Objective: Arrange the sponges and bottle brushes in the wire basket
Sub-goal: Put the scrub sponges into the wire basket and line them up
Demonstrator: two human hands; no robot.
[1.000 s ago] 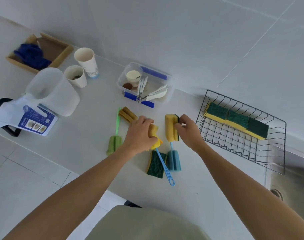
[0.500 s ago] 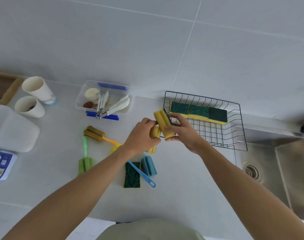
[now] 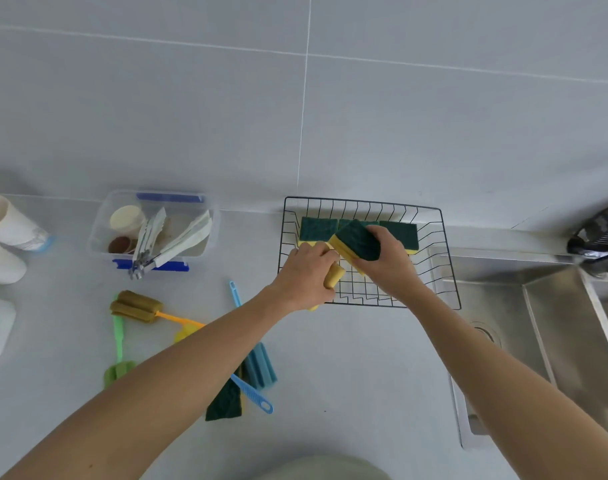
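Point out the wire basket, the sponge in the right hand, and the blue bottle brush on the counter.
wire basket [image 3: 449, 258]: head view, right side wall wires.
sponge [image 3: 359, 242]: head view, green scouring face, gripped by right hand [image 3: 389, 268].
blue bottle brush [image 3: 261, 367]: head view, ribbed foam head.

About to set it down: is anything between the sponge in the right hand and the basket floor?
Nothing visible: the sponge in the right hand hangs over bare wire in the basket, just before the back row of sponges.
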